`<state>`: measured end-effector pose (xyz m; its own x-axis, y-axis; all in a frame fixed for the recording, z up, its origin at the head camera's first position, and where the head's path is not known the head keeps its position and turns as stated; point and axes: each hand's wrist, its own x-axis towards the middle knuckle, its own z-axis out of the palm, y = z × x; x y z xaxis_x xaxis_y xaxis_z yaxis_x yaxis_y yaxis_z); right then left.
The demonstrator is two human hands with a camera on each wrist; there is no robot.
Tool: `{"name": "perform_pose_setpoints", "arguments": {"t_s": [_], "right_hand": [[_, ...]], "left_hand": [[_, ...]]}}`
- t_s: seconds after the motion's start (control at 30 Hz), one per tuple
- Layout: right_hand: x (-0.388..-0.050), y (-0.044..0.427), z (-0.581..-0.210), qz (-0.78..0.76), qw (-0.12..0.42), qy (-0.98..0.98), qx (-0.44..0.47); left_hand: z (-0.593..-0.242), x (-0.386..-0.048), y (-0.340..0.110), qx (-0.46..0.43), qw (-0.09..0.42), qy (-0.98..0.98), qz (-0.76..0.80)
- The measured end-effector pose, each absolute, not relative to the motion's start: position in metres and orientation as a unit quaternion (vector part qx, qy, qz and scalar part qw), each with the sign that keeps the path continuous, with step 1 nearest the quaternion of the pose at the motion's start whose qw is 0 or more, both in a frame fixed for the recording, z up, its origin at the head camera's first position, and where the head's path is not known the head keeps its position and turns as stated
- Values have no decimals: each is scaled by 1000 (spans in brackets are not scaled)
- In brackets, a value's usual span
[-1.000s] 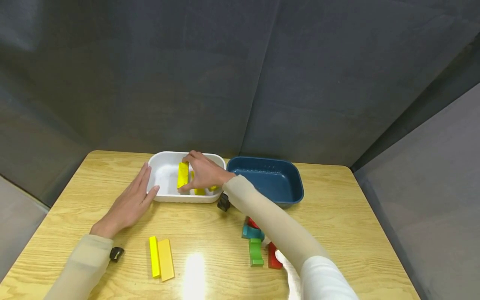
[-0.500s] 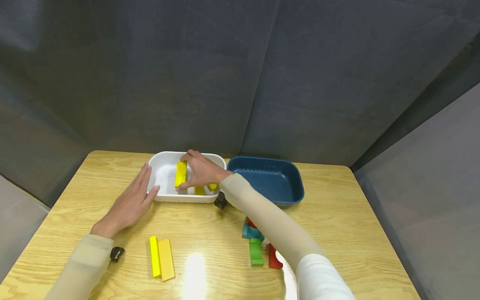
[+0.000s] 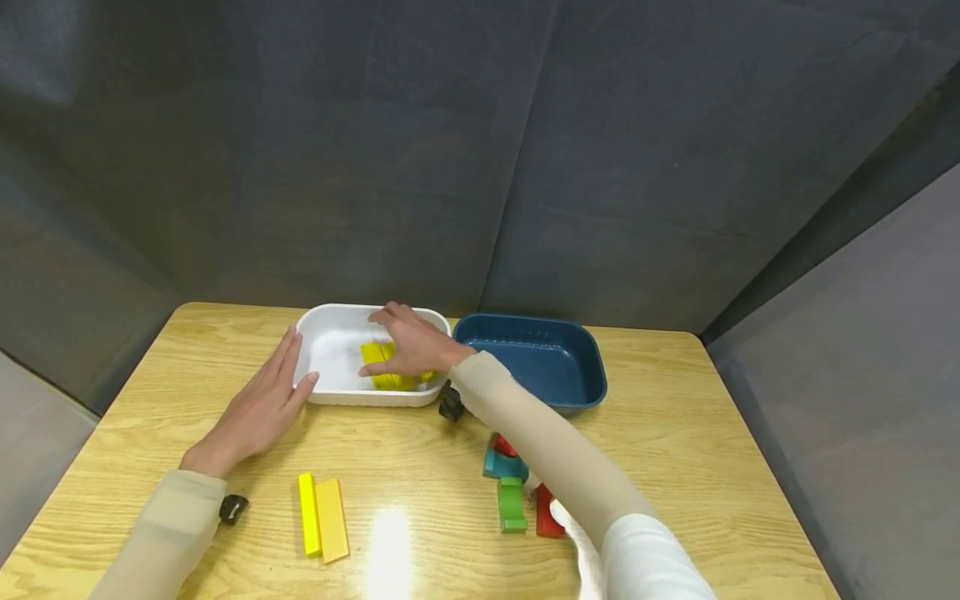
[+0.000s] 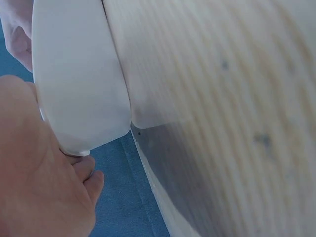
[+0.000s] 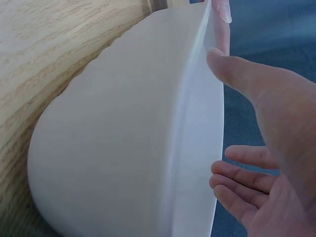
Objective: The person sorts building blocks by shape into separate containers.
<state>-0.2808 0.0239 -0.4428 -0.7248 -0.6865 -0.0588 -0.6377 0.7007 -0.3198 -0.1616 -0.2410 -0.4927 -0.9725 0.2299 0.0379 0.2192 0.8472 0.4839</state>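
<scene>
The left hand (image 3: 258,408) rests against the left end of the white tray (image 3: 330,397), fingers straight along its rim; the left wrist view shows that hand (image 4: 44,168) beside the tray wall (image 4: 79,74). Inside the tray's right half, the right hand (image 3: 416,343) hovers with thumb and fingers spread apart over several yellow blocks (image 3: 372,353), partly hiding them. No block is between its fingertips. In the right wrist view the right hand (image 5: 276,133) has its fingers apart above the tray (image 5: 113,118), whose wall hides the blocks.
A dark blue tray (image 3: 540,358) stands right of the white one. Near the front left lie a yellow strip (image 3: 310,515) and a pale orange one (image 3: 332,521). Under the right forearm are green (image 3: 512,504), teal (image 3: 506,465) and red (image 3: 548,512) blocks.
The right hand has let go of a yellow block, which now lies beside the others in the white tray. Its fingers have spread and moved slightly right. The left hand has stayed still.
</scene>
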Motion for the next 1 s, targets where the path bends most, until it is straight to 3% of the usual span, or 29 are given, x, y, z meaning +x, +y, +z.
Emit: {"name": "perform_pose_setpoints", "arguments": {"t_s": [1.0], "right_hand": [[-257, 51, -428, -167, 34, 902, -396]], "left_hand": [[-492, -165, -242, 119, 7, 962, 247]]}}
